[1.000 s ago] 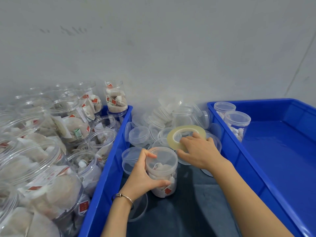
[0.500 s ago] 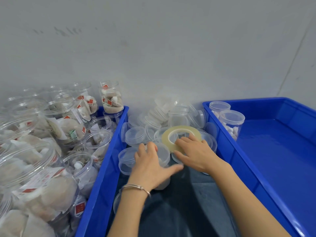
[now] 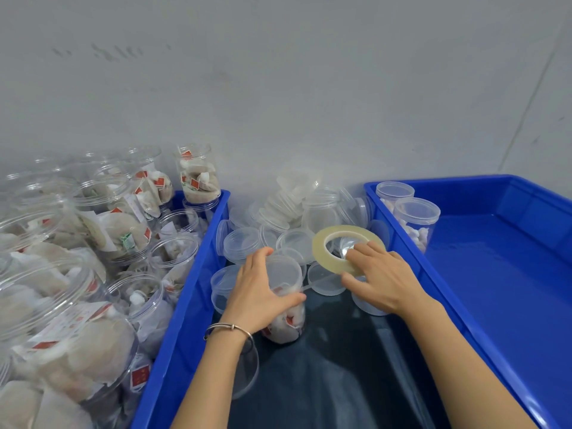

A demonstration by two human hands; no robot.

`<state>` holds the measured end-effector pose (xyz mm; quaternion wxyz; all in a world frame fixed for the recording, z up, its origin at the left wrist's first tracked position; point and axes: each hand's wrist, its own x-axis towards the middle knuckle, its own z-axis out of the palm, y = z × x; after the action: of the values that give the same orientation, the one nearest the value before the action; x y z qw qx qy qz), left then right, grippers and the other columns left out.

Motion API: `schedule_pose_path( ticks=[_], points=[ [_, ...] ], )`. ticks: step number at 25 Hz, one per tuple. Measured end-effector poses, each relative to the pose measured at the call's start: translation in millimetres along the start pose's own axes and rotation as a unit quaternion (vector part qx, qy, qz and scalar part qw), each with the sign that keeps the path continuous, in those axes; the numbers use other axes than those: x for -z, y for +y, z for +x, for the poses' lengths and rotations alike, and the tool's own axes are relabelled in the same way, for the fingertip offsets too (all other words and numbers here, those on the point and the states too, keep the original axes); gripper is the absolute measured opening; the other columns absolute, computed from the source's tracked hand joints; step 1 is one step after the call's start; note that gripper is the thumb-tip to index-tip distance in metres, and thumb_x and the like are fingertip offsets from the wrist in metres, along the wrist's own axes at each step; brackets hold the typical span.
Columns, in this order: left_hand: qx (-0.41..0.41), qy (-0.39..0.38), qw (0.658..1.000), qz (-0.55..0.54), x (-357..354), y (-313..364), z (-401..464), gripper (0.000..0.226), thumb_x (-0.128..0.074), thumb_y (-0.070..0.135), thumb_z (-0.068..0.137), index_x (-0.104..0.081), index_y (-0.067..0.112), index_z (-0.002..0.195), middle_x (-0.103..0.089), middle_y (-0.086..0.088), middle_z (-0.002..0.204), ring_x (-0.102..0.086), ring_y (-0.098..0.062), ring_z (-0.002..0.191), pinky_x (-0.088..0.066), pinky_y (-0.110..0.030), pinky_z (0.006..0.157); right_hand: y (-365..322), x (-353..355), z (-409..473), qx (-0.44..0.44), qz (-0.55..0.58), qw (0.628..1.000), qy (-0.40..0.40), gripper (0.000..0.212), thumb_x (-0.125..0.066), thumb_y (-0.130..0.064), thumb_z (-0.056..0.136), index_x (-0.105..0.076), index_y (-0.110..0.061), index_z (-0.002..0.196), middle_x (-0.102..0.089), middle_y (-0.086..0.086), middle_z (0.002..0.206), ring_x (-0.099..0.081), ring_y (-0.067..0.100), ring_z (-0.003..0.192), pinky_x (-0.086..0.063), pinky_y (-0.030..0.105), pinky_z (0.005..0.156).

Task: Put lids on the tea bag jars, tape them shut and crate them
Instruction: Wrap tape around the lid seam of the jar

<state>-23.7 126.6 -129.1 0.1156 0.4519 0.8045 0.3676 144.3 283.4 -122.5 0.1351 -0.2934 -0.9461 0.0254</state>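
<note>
A clear jar of tea bags (image 3: 286, 320) with a lid (image 3: 284, 269) on top stands on the dark surface between two blue crates. My left hand (image 3: 260, 295) is wrapped around the jar's upper part and lid. My right hand (image 3: 380, 278) holds a roll of clear tape (image 3: 340, 244), tilted up just right of the jar, with the fingers across its near edge. A thin strip of tape seems to run from the roll toward the jar. Two lidded jars (image 3: 414, 219) stand in the far left corner of the right crate (image 3: 501, 274).
The left crate (image 3: 185, 298) is packed with several open jars of tea bags (image 3: 130, 236). A pile of loose clear lids (image 3: 278, 224) lies against the grey wall behind my hands. One empty lid (image 3: 247, 370) lies under my left forearm.
My left hand went from gripping the jar's side to pressing flat on its lid, and now wraps around the jar top. The right hand stayed on the tape roll.
</note>
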Motion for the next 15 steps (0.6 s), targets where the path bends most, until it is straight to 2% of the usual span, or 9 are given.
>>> schedule_pose_path(
  ticks=[3,6,10,13,15],
  points=[
    [0.019,-0.081,0.993,0.079,4.8,8.6,2.8,0.096,-0.079,0.039,0.072,-0.020,0.029,0.148,-0.021,0.010,0.151,-0.021,-0.017,0.140,-0.031,-0.051,0.109,-3.7,0.5,6.8,0.002,-0.014,0.999,-0.031,0.041,-0.024,-0.055,0.083,-0.045,-0.021,0.090,-0.041,-0.011,0.095,-0.033,0.009,0.090,-0.032,0.031,0.074],
    [0.036,-0.158,0.979,0.127,10.4,23.7,11.5,0.093,-0.078,0.019,0.071,-0.023,0.030,0.146,-0.027,0.009,0.148,-0.025,-0.019,0.137,-0.033,-0.055,0.107,-17.6,-1.0,18.7,0.016,-0.003,0.997,-0.070,0.028,-0.036,-0.043,0.093,-0.047,-0.018,0.093,-0.041,-0.010,0.101,-0.038,0.011,0.101,-0.037,0.036,0.081],
    [0.036,-0.202,0.963,0.173,9.9,36.1,21.0,0.085,-0.067,0.003,0.073,-0.024,0.027,0.142,-0.029,0.004,0.145,-0.026,-0.025,0.134,-0.038,-0.055,0.103,-28.3,-2.5,27.9,0.029,0.009,0.997,-0.066,0.025,-0.037,-0.043,0.095,-0.044,-0.019,0.093,-0.045,-0.006,0.111,-0.037,0.013,0.108,-0.037,0.038,0.085],
    [0.036,-0.176,0.973,0.145,-0.6,35.2,21.2,0.070,-0.065,0.018,0.075,-0.029,0.024,0.135,-0.030,0.002,0.140,-0.022,-0.026,0.134,-0.037,-0.053,0.103,-30.8,-8.0,27.6,0.022,0.028,0.997,-0.066,0.022,-0.037,-0.044,0.096,-0.040,-0.022,0.090,-0.046,-0.006,0.112,-0.036,0.010,0.104,-0.035,0.039,0.086],
    [0.039,-0.085,0.988,0.121,-10.2,34.9,16.8,0.056,-0.064,0.038,0.078,-0.035,0.028,0.125,-0.037,0.007,0.133,-0.027,-0.019,0.129,-0.039,-0.050,0.099,-31.4,-10.1,27.6,0.021,0.042,0.997,-0.062,0.022,-0.038,-0.045,0.096,-0.040,-0.023,0.091,-0.046,-0.007,0.114,-0.038,0.012,0.108,-0.036,0.040,0.088]
  ],
)
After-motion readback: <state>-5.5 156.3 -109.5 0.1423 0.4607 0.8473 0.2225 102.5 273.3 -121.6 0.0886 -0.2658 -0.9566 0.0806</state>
